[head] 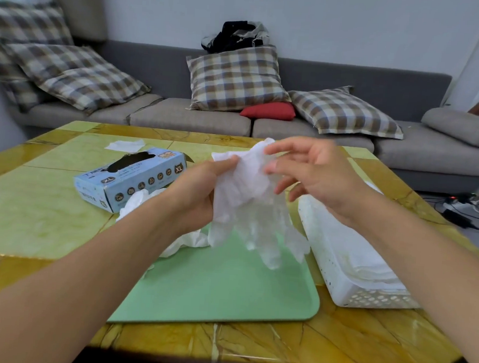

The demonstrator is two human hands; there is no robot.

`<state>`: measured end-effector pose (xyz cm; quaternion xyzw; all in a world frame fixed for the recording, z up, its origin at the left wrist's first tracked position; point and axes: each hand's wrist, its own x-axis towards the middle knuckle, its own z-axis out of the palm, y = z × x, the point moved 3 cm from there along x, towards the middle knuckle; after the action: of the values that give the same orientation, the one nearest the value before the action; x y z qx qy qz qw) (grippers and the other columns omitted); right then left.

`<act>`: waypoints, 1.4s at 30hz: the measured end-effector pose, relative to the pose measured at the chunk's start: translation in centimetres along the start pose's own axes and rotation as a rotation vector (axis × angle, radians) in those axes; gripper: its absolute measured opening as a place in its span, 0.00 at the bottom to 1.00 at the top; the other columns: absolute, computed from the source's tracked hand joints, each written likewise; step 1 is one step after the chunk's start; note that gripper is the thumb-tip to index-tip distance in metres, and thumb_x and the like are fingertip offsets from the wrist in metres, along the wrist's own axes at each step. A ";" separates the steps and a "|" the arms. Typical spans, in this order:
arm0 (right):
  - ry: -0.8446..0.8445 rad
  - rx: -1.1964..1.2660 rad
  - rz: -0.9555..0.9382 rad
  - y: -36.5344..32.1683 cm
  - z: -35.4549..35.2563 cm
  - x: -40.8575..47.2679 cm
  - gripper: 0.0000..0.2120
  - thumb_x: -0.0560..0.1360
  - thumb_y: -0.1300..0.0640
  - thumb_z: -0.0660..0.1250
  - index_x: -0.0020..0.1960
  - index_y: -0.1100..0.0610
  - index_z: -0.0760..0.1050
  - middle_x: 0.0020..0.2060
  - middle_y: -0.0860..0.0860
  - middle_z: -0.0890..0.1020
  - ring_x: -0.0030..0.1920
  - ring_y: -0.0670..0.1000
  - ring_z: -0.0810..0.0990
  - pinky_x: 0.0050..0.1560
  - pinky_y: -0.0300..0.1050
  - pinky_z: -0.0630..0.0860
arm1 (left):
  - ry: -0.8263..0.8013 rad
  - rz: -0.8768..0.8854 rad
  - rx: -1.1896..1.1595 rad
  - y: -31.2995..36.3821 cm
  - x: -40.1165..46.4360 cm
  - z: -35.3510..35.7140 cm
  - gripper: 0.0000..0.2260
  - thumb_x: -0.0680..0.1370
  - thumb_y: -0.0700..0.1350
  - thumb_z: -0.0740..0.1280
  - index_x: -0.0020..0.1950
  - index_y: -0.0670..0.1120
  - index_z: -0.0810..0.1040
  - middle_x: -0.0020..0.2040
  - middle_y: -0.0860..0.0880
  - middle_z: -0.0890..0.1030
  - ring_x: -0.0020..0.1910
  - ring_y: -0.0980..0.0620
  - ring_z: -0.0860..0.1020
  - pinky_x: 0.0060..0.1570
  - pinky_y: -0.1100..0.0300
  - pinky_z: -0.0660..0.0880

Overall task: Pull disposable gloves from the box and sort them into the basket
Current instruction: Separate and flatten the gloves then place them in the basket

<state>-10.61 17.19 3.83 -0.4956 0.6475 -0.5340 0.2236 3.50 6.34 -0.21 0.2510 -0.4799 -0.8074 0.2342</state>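
Translucent plastic glove hangs in the air above the far end of the green tray, cuff up, fingers dangling down and clear of the tray surface. Left hand grips one cuff edge, fingers curled round it. Right hand is at the other side of the cuff; thumb and a fingertip look to touch the film, remaining fingers spread loose. Firm pinch or not, cannot tell, there's motion blur. My read: held up by the cuff so it hangs straight and can be flattened before going in.

Head view, all relative to the tray:
- White basket just right of the tray, long side parallel to it, open top, flat gloves already stacked inside. Short move right from the hands; the right forearm passes above the basket.
- Blue box beyond the tray's far left corner, slot facing up.
- Loose crumpled gloves on the tray's far left edge, spilling toward the box, partly hidden by the left forearm.
- Near half of the tray holds nothing.
- Table edge sits just near of the tray, so little margin there.
- One stray white piece lies beyond the box.
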 end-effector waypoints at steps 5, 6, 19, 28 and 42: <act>-0.327 0.264 0.364 2.4 0.5 -0.7 0.26 0.69 0.43 0.74 0.59 0.61 0.80 0.52 0.55 0.85 0.50 0.55 0.83 0.56 0.53 0.79 | -0.091 -0.043 -0.004 0.5 -1.3 0.5 0.16 0.85 0.44 0.57 0.69 0.38 0.75 0.62 0.40 0.82 0.61 0.43 0.82 0.56 0.48 0.81; -0.356 0.344 0.386 2.5 0.8 -0.8 0.25 0.69 0.45 0.73 0.59 0.61 0.81 0.50 0.56 0.84 0.48 0.56 0.83 0.55 0.53 0.79 | -0.112 -0.060 0.003 0.5 -1.5 0.6 0.17 0.85 0.44 0.56 0.69 0.37 0.74 0.61 0.40 0.82 0.60 0.43 0.82 0.57 0.48 0.80; 0.044 0.329 0.091 2.3 0.1 4.2 0.11 0.78 0.60 0.70 0.60 0.61 0.81 0.54 0.57 0.86 0.48 0.53 0.85 0.51 0.47 0.81 | 0.056 0.428 0.488 3.7 1.9 -0.4 0.10 0.84 0.45 0.63 0.58 0.43 0.83 0.55 0.45 0.86 0.56 0.45 0.84 0.58 0.49 0.80; -0.383 -0.556 -0.123 7.4 0.9 1.5 0.11 0.73 0.60 0.76 0.40 0.66 0.78 0.31 0.54 0.74 0.33 0.47 0.69 0.37 0.47 0.64 | -0.193 0.394 1.237 -1.1 1.6 -3.3 0.04 0.78 0.43 0.73 0.50 0.50 0.87 0.37 0.56 0.83 0.31 0.62 0.75 0.36 0.68 0.72; -0.936 -0.744 0.219 5.8 2.6 -3.4 0.13 0.77 0.43 0.70 0.48 0.51 0.87 0.39 0.40 0.85 0.42 0.41 0.82 0.47 0.39 0.78 | -0.733 -0.058 1.460 -6.1 -1.6 -3.0 0.05 0.78 0.52 0.71 0.52 0.58 0.85 0.56 0.62 0.83 0.57 0.65 0.78 0.58 0.65 0.72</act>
<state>-9.44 18.67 -3.13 -0.6533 0.6708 0.0288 0.3500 5.79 7.99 -6.56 0.0725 -0.9243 -0.3280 -0.1811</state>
